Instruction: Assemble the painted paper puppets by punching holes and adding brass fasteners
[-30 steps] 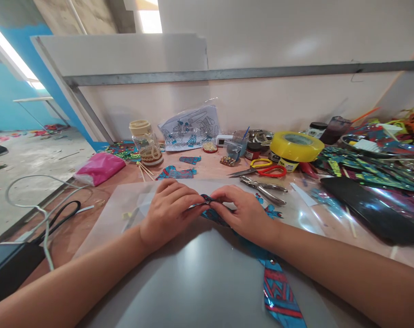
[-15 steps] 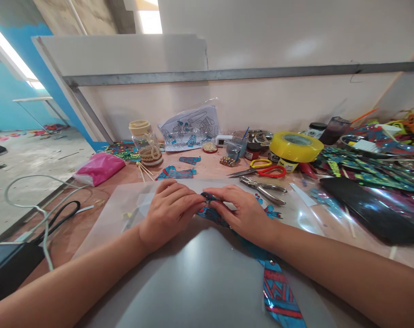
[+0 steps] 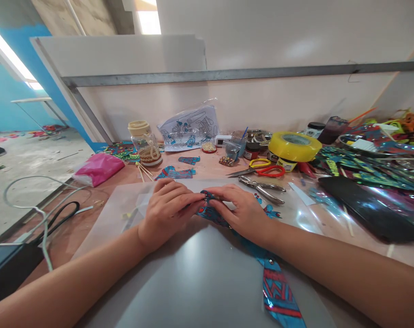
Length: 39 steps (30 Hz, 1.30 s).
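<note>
A long blue and red painted plastic strip (image 3: 278, 291) lies across a grey sheet (image 3: 193, 278) and runs up under both hands. My left hand (image 3: 167, 207) and my right hand (image 3: 242, 207) meet at the strip's upper end (image 3: 207, 200), fingers curled and pinching it from either side. Both hands rest low on the sheet, fingertips almost touching. What lies between the fingertips, besides the strip, is too small to make out.
Behind the hands lie metal pliers (image 3: 263, 189), red and yellow scissors (image 3: 261, 171), a yellow tape roll (image 3: 293, 148), a glass jar (image 3: 145, 143) and a pink bag (image 3: 97, 168). Painted cut-outs and a black tablet (image 3: 370, 207) fill the right. Cables (image 3: 43, 214) lie left.
The hands have stayed in place; the fingers shifted slightly on the strip's upper end, and more of the strip shows between them.
</note>
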Tool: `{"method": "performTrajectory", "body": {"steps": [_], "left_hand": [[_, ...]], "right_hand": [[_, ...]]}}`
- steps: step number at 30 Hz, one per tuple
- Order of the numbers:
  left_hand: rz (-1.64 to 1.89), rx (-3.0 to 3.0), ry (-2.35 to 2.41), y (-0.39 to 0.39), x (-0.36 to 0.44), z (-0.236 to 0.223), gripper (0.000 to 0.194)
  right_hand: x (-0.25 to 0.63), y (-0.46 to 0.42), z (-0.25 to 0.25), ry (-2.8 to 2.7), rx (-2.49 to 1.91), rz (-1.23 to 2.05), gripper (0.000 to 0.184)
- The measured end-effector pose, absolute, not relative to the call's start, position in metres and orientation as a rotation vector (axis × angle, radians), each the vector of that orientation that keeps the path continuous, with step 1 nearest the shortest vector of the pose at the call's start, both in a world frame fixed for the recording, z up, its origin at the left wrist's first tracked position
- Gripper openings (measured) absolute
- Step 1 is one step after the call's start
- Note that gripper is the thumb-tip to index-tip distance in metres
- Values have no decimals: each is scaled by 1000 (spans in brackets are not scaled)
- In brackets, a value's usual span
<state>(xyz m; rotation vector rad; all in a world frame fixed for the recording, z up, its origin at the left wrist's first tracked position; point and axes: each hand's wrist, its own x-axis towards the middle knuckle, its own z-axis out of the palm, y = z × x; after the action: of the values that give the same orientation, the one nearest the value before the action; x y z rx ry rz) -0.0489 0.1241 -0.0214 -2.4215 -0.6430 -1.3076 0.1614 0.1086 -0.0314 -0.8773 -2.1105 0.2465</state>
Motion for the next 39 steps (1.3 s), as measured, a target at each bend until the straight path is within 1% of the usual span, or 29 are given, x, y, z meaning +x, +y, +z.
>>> {"method": "performTrajectory", "body": {"steps": [5, 13, 17, 22, 25, 28, 30, 33, 37, 39], "left_hand": [[-1272, -2448, -650, 124, -50, -22, 9], [-1325, -2491, -644, 123, -47, -22, 7], [-1363, -2526, -624, 125, -47, -21, 9], [-1392, -2544, -639, 127, -47, -23, 6], [-1400, -2525, -692, 126, -47, -23, 7], [-1401, -2492, -814, 125, -48, -23, 11], [-1373, -2482, -864, 126, -49, -24, 9], [-1326, -2487, -777, 126, -50, -24, 9], [-1274, -2459, -665, 124, -50, -23, 7], [-1251, -2443, -649, 122, -51, -22, 6]], "right_hand": [[161, 109, -32, -2117, -833, 208, 24], [161, 108, -31, -2106, -881, 235, 25], [162, 109, -32, -2103, -842, 232, 23], [162, 110, -31, -2105, -812, 244, 23], [162, 109, -31, -2119, -784, 235, 24], [163, 109, -31, -2129, -789, 219, 20], [163, 109, -31, -2117, -806, 205, 14], [162, 109, -31, -2108, -779, 186, 8], [161, 108, -31, -2092, -761, 186, 6], [161, 108, -31, -2069, -813, 209, 10]]}}
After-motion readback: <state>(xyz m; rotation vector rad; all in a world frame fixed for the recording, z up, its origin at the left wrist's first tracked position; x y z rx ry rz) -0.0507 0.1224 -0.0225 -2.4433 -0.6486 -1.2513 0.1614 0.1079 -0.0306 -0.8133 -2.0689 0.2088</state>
